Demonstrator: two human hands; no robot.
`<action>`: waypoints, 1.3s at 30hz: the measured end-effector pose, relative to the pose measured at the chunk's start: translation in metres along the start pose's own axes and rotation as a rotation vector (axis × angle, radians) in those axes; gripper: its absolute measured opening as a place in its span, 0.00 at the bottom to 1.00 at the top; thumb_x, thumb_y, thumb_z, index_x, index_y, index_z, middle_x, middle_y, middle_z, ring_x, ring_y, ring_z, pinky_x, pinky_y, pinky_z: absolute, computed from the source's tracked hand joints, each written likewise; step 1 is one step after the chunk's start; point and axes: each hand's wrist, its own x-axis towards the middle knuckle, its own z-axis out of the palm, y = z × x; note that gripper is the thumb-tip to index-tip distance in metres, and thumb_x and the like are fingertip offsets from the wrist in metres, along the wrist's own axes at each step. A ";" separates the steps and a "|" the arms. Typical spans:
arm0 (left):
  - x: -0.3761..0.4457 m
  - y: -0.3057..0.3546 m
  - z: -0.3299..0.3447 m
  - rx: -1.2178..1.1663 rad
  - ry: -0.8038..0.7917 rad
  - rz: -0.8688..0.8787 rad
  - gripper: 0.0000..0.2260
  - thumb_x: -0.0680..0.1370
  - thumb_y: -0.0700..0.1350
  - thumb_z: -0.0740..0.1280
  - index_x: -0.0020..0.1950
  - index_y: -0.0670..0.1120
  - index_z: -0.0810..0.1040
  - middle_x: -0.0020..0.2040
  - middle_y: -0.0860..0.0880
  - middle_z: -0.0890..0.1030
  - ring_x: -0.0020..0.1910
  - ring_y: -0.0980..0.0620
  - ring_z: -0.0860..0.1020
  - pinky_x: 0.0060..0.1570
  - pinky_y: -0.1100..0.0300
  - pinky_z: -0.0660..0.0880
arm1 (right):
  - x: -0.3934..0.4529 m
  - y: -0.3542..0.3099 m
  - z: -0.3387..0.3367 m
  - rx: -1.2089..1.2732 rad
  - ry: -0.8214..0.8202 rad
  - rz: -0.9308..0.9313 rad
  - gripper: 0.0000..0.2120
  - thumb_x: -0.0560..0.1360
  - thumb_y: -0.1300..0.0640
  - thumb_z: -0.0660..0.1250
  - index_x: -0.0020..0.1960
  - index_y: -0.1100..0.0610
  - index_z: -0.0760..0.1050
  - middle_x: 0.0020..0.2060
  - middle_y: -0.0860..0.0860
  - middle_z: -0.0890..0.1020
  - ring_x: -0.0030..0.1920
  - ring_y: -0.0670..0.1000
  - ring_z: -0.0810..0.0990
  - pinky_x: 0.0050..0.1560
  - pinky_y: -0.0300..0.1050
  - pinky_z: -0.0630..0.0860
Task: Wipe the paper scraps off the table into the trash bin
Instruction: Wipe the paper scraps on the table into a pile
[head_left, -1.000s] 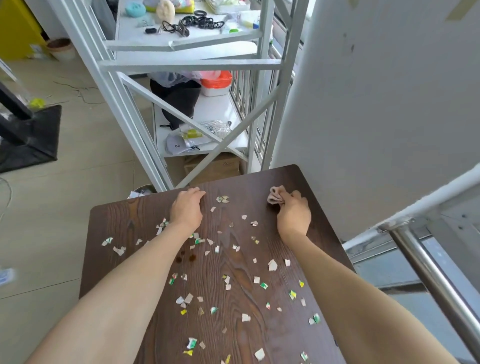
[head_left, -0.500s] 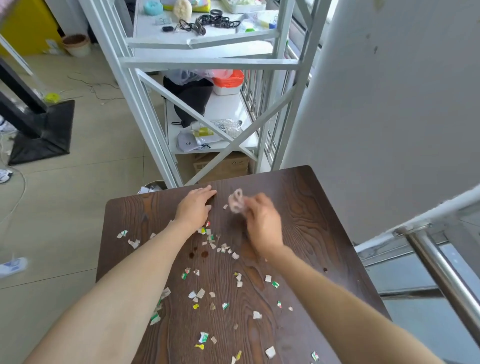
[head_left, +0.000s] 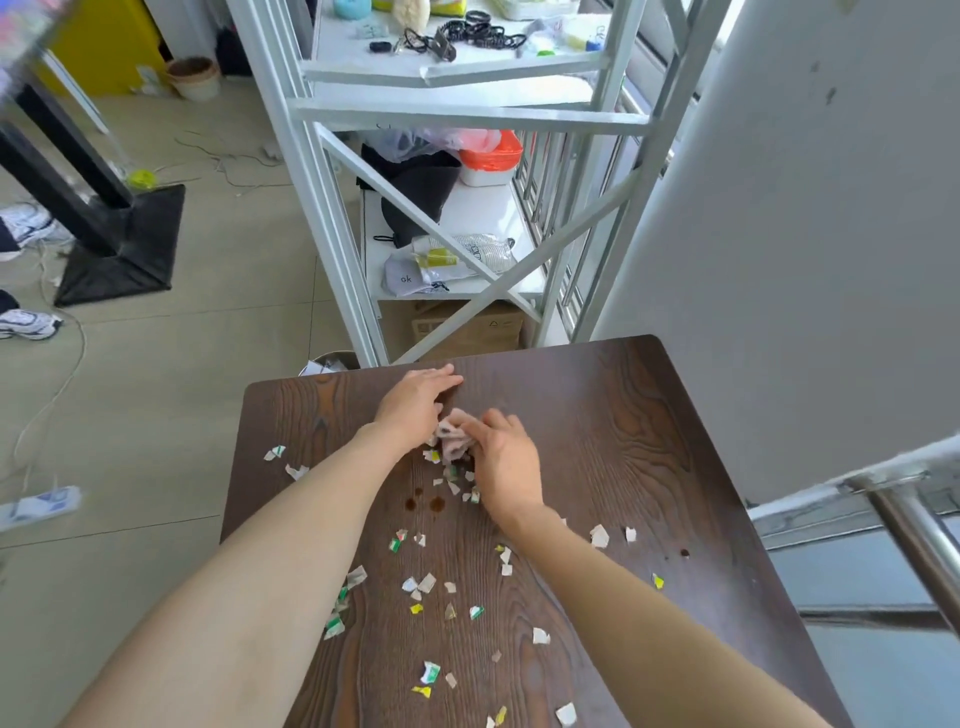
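Right hand (head_left: 506, 462) grip bunches cloth (head_left: 453, 439) on table (head_left: 623, 415) — left hand (head_left: 415, 405) flat, fingers spread

Right hand (head_left: 506, 465) grips a crumpled pinkish cloth (head_left: 453, 439) on the dark wood counter (head_left: 623, 415), beside the flat left hand (head_left: 415, 402) at the far edge. Paper scraps (head_left: 431, 587) lie scattered across the near half. Trash bin (head_left: 332, 361) rim peeks out beyond the far edge.
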 end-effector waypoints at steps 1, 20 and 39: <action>0.000 0.001 -0.001 0.006 -0.006 0.003 0.24 0.78 0.33 0.61 0.72 0.50 0.68 0.75 0.54 0.65 0.74 0.51 0.61 0.73 0.53 0.60 | -0.012 -0.004 0.002 0.018 -0.012 -0.044 0.25 0.63 0.74 0.70 0.55 0.53 0.79 0.36 0.53 0.78 0.36 0.54 0.73 0.32 0.44 0.69; -0.048 -0.066 -0.022 0.018 0.155 -0.175 0.19 0.80 0.35 0.57 0.69 0.47 0.72 0.73 0.51 0.68 0.73 0.48 0.64 0.74 0.50 0.60 | 0.048 -0.024 0.015 0.059 -0.023 0.247 0.14 0.77 0.64 0.59 0.56 0.55 0.78 0.50 0.55 0.75 0.52 0.58 0.73 0.46 0.50 0.73; -0.077 -0.115 -0.053 -0.028 0.295 -0.237 0.17 0.79 0.35 0.57 0.63 0.45 0.78 0.69 0.49 0.73 0.69 0.47 0.69 0.68 0.55 0.64 | 0.023 -0.063 0.018 0.187 0.082 0.041 0.13 0.77 0.63 0.61 0.58 0.57 0.80 0.47 0.54 0.77 0.48 0.55 0.74 0.45 0.50 0.74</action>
